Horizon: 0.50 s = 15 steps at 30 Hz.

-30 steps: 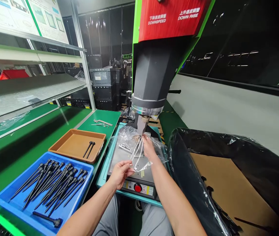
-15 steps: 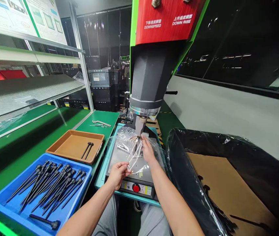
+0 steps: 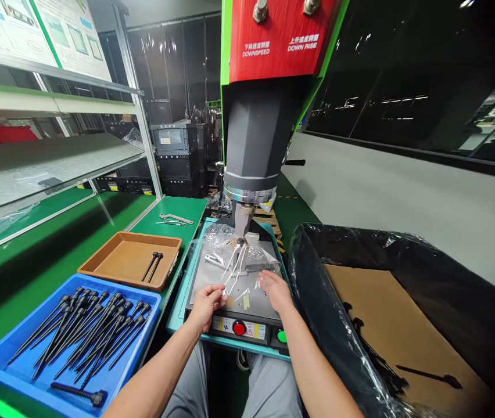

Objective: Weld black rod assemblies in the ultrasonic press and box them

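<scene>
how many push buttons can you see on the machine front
2: the red button, mid-front, and the green button to its right, near the right hand. The left hand may hide another.

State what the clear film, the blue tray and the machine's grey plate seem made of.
Clear film: thin, glossy plastic, by its see-through wrinkles and glints.
Blue tray: probably moulded plastic, smooth, with even colour and a soft sheen.
Grey plate: likely metal, dull-finished, by its flat grey surface; a coating is possible.
</scene>
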Available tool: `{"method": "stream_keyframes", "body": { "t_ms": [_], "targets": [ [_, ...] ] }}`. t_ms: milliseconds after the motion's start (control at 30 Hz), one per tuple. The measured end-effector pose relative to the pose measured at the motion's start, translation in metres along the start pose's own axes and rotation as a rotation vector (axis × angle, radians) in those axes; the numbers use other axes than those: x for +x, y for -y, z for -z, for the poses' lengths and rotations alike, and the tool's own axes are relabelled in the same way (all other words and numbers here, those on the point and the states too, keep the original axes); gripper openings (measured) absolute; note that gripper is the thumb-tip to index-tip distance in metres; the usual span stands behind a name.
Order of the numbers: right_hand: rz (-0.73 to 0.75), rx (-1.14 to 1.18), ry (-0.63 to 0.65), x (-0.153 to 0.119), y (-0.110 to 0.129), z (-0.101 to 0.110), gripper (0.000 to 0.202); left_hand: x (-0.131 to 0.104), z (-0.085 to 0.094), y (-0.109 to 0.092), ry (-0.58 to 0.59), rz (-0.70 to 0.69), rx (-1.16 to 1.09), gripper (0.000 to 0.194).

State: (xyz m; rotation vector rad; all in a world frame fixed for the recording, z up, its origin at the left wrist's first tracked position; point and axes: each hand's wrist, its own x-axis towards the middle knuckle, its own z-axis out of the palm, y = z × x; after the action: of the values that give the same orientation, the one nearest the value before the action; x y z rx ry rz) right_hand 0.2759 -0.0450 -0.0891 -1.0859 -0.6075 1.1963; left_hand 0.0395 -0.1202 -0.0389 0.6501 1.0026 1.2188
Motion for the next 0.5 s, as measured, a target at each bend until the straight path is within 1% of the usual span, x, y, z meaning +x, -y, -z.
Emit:
{"method": "stream_keyframes", "body": {
  "t_ms": [167, 233, 267, 300, 333, 400, 467, 500],
  "targets": [
    [0.049, -0.036, -0.180, -0.027, -0.008, 0.034, 0.046, -0.009, 0.007, 0.006, 0.033, 0.034, 0.056, 0.039],
    [0.125, -0.145, -0.276, -0.039, -0.011, 0.051, 0.049, -0.014, 0.015, 0.011, 0.021, 0.046, 0.124, 0.037],
    [0.178, -0.242, -0.325, -0.046, -0.013, 0.060, 0.049, -0.016, 0.022, 0.014, -0.004, 0.036, 0.171, 0.035],
    [0.240, -0.365, -0.370, -0.054, -0.015, 0.069, 0.049, -0.019, 0.030, 0.018, -0.046, 0.002, 0.229, 0.034],
    [0.304, -0.504, -0.405, -0.062, -0.018, 0.079, 0.049, -0.021, 0.040, 0.023, -0.106, -0.062, 0.302, 0.033],
    [0.406, -0.755, -0.432, -0.080, -0.027, 0.097, 0.052, -0.025, 0.063, 0.034, -0.276, -0.256, 0.480, 0.034],
    [0.441, -0.913, -0.395, -0.097, -0.039, 0.112, 0.063, -0.026, 0.085, 0.044, -0.453, -0.428, 0.679, 0.040],
    [0.429, -0.951, -0.358, -0.104, -0.045, 0.118, 0.071, -0.025, 0.094, 0.049, -0.517, -0.471, 0.767, 0.046]
  ]
}}
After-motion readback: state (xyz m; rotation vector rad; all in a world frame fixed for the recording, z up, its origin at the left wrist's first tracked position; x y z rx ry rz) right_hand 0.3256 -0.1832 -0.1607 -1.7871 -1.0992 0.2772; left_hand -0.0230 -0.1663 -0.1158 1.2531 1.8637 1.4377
